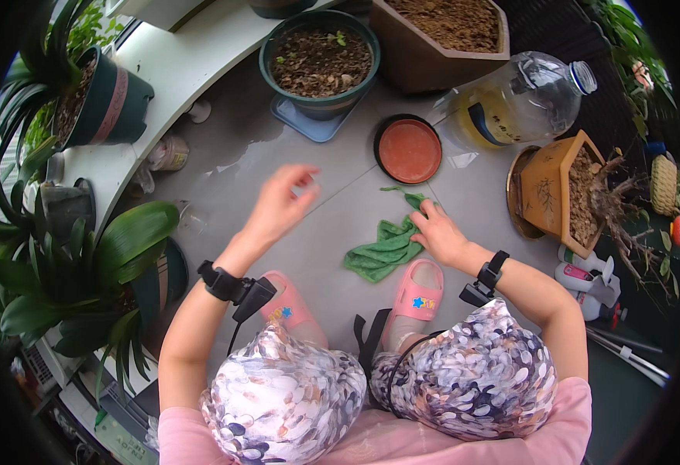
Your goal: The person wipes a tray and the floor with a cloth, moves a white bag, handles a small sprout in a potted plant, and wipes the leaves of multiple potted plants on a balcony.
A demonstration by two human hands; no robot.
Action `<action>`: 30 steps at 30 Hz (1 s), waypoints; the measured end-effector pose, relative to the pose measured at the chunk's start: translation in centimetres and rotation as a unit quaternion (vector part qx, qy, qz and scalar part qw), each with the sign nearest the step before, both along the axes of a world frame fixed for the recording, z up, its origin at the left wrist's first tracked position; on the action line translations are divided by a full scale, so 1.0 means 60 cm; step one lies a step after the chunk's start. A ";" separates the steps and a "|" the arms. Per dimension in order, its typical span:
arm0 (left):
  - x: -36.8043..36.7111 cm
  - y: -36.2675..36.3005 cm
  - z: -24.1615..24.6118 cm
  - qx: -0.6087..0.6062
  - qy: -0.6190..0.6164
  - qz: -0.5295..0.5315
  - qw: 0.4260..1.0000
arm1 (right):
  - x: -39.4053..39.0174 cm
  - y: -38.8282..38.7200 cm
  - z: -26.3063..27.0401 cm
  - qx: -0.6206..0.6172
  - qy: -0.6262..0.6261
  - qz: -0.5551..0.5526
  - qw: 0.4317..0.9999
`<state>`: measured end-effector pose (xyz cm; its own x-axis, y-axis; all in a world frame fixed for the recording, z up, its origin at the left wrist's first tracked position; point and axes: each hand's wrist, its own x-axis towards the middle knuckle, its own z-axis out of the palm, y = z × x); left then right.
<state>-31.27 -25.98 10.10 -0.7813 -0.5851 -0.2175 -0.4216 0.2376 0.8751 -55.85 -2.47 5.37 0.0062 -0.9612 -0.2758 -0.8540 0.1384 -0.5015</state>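
A crumpled green cloth (387, 249) lies on the grey tiled floor in front of my pink slippers. My right hand (440, 232) grips it at its right side, with a thin end of the fabric trailing out past the fingers. My left hand (286, 200) hovers over the tiles to the left, slightly blurred, its fingers curled loosely and nothing in them. Just beyond the cloth is a round terracotta-coloured saucer (410, 150) with a dark rim, lying flat.
Ahead stands a green pot of soil (321, 67) on a blue tray (308, 121), beside a large hexagonal planter (433, 61). A big plastic bottle (514, 102) with yellowish liquid and a tilted bonsai pot (549, 189) are right. Broad-leaved plants (131, 244) crowd the left.
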 end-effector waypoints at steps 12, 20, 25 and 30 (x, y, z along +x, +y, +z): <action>0.086 -0.001 -0.038 -0.213 -0.141 0.091 0.963 | 0.176 -0.189 -0.028 0.146 -0.473 -0.210 0.843; 0.105 -0.061 -0.165 -0.254 -0.263 0.220 0.904 | 0.139 -0.192 -0.013 0.126 -0.508 -0.290 0.801; 0.024 -0.111 -0.197 -0.390 -0.224 0.197 0.871 | 0.100 -0.163 0.010 0.088 -0.488 -0.367 0.787; -0.039 -0.152 -0.194 -0.410 -0.162 0.179 0.880 | 0.091 -0.155 0.010 0.096 -0.475 -0.386 0.785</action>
<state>-33.60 -35.08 -1.56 -0.4893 -0.8454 0.2142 -0.7938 0.5335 0.2921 -50.40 -11.77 5.98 -0.2658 -0.7211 -0.6398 0.2684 0.5821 -0.7676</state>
